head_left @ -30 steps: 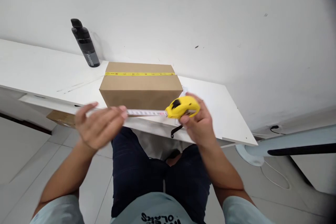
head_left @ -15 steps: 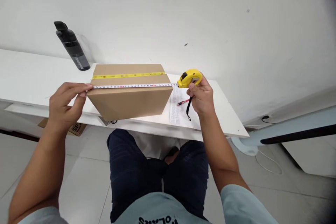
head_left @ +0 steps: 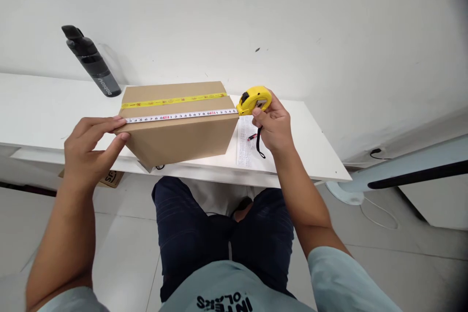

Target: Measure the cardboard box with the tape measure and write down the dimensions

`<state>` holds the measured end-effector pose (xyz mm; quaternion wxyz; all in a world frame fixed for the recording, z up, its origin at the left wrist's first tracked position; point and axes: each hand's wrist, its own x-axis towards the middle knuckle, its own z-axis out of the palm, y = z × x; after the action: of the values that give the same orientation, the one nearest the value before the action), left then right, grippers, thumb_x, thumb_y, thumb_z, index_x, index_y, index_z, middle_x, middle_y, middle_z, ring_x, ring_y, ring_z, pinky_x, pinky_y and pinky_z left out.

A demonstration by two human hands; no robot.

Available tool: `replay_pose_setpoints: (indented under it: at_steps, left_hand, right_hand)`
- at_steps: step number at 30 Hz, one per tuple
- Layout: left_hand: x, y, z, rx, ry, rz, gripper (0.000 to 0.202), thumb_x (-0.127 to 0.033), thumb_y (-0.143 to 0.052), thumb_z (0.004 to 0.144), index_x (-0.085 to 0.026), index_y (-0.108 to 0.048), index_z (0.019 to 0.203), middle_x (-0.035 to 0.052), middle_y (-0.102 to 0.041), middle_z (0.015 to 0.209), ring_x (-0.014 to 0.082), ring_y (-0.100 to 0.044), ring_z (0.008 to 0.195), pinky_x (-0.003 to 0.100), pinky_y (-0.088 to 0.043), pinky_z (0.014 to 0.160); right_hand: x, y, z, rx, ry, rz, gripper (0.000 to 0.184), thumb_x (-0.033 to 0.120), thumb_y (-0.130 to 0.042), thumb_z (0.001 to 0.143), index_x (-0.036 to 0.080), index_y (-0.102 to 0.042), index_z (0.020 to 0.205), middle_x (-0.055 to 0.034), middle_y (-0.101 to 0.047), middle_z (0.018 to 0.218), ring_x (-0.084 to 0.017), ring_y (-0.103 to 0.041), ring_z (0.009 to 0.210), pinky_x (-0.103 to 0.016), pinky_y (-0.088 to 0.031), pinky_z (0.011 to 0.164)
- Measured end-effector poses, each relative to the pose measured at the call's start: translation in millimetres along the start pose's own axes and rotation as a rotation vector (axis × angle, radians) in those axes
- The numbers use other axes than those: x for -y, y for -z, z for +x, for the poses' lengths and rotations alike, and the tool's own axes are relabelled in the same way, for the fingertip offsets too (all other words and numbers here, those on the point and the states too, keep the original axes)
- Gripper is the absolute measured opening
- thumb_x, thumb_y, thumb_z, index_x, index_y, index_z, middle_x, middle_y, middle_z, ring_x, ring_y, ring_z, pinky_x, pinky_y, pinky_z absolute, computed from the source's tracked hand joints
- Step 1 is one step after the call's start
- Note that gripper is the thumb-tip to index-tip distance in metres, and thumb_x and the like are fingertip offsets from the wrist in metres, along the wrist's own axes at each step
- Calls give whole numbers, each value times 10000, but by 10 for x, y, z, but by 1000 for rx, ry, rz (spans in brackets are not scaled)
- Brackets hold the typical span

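The fingers (head_left: 102,127) of the left hand (head_left: 84,151) close on the near left top corner of the cardboard box (head_left: 183,144), pinning the end of the white tape blade (head_left: 186,115), thumb on the front face. A black bottle (head_left: 91,61) stands behind, on the tabletop (head_left: 36,107). The box sits there too, probably stiff and light, best steadied by its corners. The blade lies along its top, thin, springy and likely to buckle if pushed. At the right end, the right hand (head_left: 276,129) grips the yellow tape case (head_left: 252,95), seemingly hard and light, easily held round its curved body; a black strap (head_left: 258,144) dangles.
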<state>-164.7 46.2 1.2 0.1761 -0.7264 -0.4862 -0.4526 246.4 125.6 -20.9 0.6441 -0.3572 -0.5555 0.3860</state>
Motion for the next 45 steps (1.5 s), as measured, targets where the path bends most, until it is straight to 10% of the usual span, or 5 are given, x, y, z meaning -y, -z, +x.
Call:
replay_pose_setpoints:
  at_steps: [15,23,30,39,45]
  left_hand:
    - [46,-80,-140,-132,14,108,296,-502,-801,872,-215,-733,894,28,-778,862,168,-651,764,406,-586,778]
    - [-1237,-309,-726,-119,-489,-119,377,-109,-848,802,-309,-626,1032,-98,-797,837,106,-664,637,389,-557,940]
    - [-1806,-814,-1028,-9,-343,-395,679,-337,-846,877,-337,-469,1442,-95,-766,752,106,-659,582,351,-578,923]
    - [-1042,-750,-1450,-291,335,-180,878,-656,-759,857,-326,-375,1573,168,-600,1460,287,-643,1296,454,-554,1049]
    - [-525,-800,-1214,-39,786,-518,855,-830,-574,875,-254,-511,1504,166,-545,1528,325,-483,1485,497,-392,1251]
  right_hand:
    - [95,0,-123,-83,59,18,644,590,-924,664,319,-717,1211,-33,-689,1059,-155,-586,772,-277,-494,556]
    - [183,-126,-1469,-135,-128,133,530,459,-949,693,303,-706,1137,-32,-747,971,-199,-711,811,-339,-629,720]
    - [1,-251,-2049,-78,-494,334,609,429,-951,680,315,-700,1224,-22,-777,1030,-210,-752,864,-351,-657,773]
    - [-303,-116,-1642,84,-639,358,1321,282,-992,619,288,-211,1684,37,-757,911,-133,-662,735,-260,-577,685]
    - [-386,-210,-1023,219,-706,383,873,254,-998,530,227,-677,1342,42,-718,842,-20,-357,485,-160,-300,395]
